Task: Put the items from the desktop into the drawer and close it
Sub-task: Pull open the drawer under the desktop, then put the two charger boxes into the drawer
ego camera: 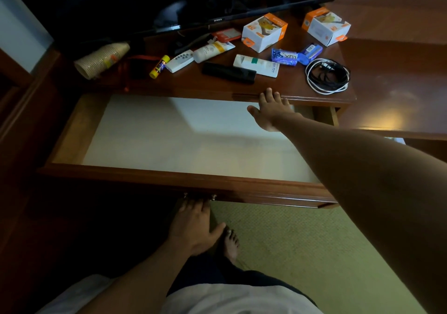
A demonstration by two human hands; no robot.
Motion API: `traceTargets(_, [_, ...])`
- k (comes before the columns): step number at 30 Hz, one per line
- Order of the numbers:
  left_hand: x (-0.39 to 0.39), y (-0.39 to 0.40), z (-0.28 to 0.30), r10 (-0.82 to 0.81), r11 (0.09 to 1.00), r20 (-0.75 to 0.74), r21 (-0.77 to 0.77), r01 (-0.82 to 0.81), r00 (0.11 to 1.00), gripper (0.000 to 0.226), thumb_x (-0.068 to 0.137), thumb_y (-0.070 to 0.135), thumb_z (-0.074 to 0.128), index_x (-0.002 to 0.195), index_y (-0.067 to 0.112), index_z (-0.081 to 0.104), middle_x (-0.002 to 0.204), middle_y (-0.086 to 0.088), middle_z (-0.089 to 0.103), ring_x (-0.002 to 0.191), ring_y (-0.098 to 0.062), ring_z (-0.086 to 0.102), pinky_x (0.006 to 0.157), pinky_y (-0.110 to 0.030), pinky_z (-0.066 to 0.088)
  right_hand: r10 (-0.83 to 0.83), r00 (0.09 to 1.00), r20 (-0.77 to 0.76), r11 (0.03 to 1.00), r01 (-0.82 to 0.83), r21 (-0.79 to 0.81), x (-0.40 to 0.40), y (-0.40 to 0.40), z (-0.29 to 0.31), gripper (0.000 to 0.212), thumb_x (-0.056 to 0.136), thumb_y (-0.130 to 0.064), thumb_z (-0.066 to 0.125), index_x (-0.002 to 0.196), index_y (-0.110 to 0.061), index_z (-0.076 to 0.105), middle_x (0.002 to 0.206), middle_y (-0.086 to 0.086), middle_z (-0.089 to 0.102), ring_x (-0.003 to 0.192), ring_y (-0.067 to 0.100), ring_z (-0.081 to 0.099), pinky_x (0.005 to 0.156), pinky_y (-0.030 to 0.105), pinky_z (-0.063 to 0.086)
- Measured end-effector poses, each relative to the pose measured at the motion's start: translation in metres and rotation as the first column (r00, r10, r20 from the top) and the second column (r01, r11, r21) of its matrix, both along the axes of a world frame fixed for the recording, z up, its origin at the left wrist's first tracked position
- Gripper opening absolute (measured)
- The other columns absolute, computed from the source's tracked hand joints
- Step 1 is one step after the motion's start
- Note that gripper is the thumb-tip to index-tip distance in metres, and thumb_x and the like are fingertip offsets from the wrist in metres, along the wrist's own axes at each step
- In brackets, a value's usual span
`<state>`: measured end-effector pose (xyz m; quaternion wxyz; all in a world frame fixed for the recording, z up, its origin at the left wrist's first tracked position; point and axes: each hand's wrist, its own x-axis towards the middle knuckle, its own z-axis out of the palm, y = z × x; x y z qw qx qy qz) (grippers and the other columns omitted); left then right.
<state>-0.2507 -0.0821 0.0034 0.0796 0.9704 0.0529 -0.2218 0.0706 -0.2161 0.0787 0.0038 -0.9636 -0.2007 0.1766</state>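
Note:
The wooden drawer [169,175] stands pulled wide out, its pale lined bottom bare. My left hand [193,226] is below its front, fingers curled up at the metal handle [199,196]. My right hand [269,110] reaches over the drawer with fingers spread, fingertips at the desktop's front edge, holding nothing. On the desktop lie a black remote [228,72], a white tube [256,65], a yellow glue stick [159,67], a white remote [179,61], a cream tube [212,50], a blue packet [284,57], a coiled cable [327,75] and two white-orange boxes [264,32] [325,26].
A television [169,1] stands at the back of the desktop. A stack of paper cups [101,59] lies on its side at the left. A lower wooden surface [399,84] extends to the right. Green carpet and my bare foot [231,243] lie below the drawer.

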Motion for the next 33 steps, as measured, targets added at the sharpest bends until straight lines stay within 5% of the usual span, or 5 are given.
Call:
traceTargets(4, [0.000, -0.004, 0.024, -0.077, 0.988, 0.362, -0.097, 0.119, 0.929, 0.052, 0.091, 0.055, 0.044, 0.110, 0.016, 0.073, 0.110, -0.001, 0.073, 0.102, -0.022, 0.067, 0.091, -0.038, 0.053, 0.052, 0.999, 0.003, 0.997, -0.052, 0.051, -0.006, -0.005, 0.007, 0.065, 0.103, -0.056, 0.027, 0.154, -0.016, 0.034, 0.166, 0.014, 0.013, 0.152, 0.035, 0.012, 0.122, 0.055, 0.009])
traceTargets(7, [0.031, -0.001, 0.057, -0.066, 0.955, 0.598, -0.195, 0.225, 0.799, 0.029, 0.087, 0.041, 0.060, 0.094, 0.016, 0.074, 0.094, 0.002, 0.072, 0.083, -0.019, 0.065, 0.067, -0.031, 0.052, 0.104, 0.994, 0.019, 0.992, -0.105, 0.063, -0.010, -0.011, 0.016, 0.055, 0.101, -0.046, 0.041, 0.148, -0.018, 0.046, 0.159, 0.009, 0.034, 0.148, 0.029, 0.024, 0.121, 0.054, 0.016])
traceTargets(11, [0.109, 0.018, 0.096, -0.081, 0.959, 0.605, -0.168, 0.227, 0.792, 0.046, 0.088, 0.043, 0.055, 0.119, 0.013, 0.069, 0.120, -0.005, 0.069, 0.109, -0.026, 0.063, 0.091, -0.038, 0.050, 0.066, 0.997, 0.032, 0.982, -0.071, 0.177, -0.014, -0.022, 0.035, 0.052, 0.094, -0.033, 0.053, 0.144, -0.020, 0.051, 0.154, 0.004, 0.046, 0.143, 0.026, 0.037, 0.119, 0.045, 0.028])
traceTargets(16, [0.201, 0.029, 0.124, -0.158, 0.975, 0.471, -0.067, 0.214, 0.868, 0.062, 0.096, 0.049, 0.048, 0.149, 0.018, 0.043, 0.157, -0.005, 0.039, 0.146, -0.025, 0.032, 0.122, -0.042, 0.021, -0.038, 0.998, 0.043, 0.965, 0.025, 0.260, -0.011, -0.037, 0.072, 0.053, 0.091, -0.027, 0.056, 0.143, -0.018, 0.051, 0.147, 0.007, 0.052, 0.136, 0.030, 0.045, 0.114, 0.050, 0.035])
traceTargets(33, [0.416, -0.013, 0.172, -0.141, 0.978, 0.523, -0.057, 0.199, 0.840, 0.053, 0.094, 0.048, 0.051, 0.140, 0.021, 0.050, 0.147, -0.004, 0.049, 0.134, -0.026, 0.044, 0.110, -0.045, 0.037, -0.250, 0.955, 0.160, 0.905, 0.171, 0.390, 0.121, -0.103, 0.109, 0.038, 0.092, -0.027, 0.054, 0.127, -0.014, 0.061, 0.128, 0.008, 0.063, 0.118, 0.033, 0.058, 0.095, 0.042, 0.045])
